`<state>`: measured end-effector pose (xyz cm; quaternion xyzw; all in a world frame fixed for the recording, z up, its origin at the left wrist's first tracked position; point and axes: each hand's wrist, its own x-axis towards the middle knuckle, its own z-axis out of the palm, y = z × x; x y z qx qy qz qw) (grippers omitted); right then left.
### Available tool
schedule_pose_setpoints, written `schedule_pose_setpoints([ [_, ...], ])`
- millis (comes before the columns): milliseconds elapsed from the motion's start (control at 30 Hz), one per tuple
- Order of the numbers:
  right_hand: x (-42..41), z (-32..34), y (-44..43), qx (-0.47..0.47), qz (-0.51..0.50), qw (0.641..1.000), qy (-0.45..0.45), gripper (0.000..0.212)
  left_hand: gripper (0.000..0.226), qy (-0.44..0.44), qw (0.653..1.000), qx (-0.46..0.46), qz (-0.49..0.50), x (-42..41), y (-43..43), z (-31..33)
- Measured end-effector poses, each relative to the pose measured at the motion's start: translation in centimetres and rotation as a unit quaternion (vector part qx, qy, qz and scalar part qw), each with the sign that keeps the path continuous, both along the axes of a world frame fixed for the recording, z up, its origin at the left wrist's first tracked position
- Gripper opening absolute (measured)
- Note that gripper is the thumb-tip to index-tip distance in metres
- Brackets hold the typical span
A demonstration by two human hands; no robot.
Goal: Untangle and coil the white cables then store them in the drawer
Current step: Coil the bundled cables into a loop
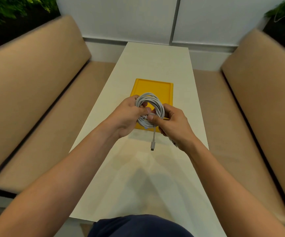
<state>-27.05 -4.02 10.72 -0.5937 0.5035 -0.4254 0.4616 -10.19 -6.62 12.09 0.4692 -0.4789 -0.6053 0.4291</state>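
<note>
A white cable [155, 103] wound into a round coil is held above the near part of a yellow tray [153, 86]. My left hand [128, 117] grips the coil's left side, thumb across the loops. On the lower right side, my right hand [174, 124] pinches the coil with thumb and fingers. One loose end with a plug [152, 147] hangs down below the coil over the table. No drawer shows in this view.
The tray lies on a long white table [155, 62] running away from me. Tan cushioned benches [35, 93] flank it on both sides, the right bench [251, 100] close to the table edge. Green plants [5, 11] stand behind the bench backs.
</note>
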Motion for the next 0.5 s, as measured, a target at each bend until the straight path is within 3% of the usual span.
schedule_pose_setpoints([
  [133, 0.0, 0.0, 0.0, -0.039, 0.033, 0.997, 0.049, 0.035, 0.027, 0.054, 0.998, 0.014, 0.008, 0.0, 0.0, 0.6],
  [333, 0.6, 0.0, -0.4, -0.057, 0.013, 0.992, 0.113, 0.031, 0.034, 0.105, 0.992, 0.059, 0.046, -0.3, 0.1, 1.0],
  [500, 0.6, 0.2, -0.3, -0.018, -0.003, 1.000, 0.015, 0.023, 0.017, 0.135, 0.990, 0.043, 0.000, 0.0, 0.4, 1.3],
])
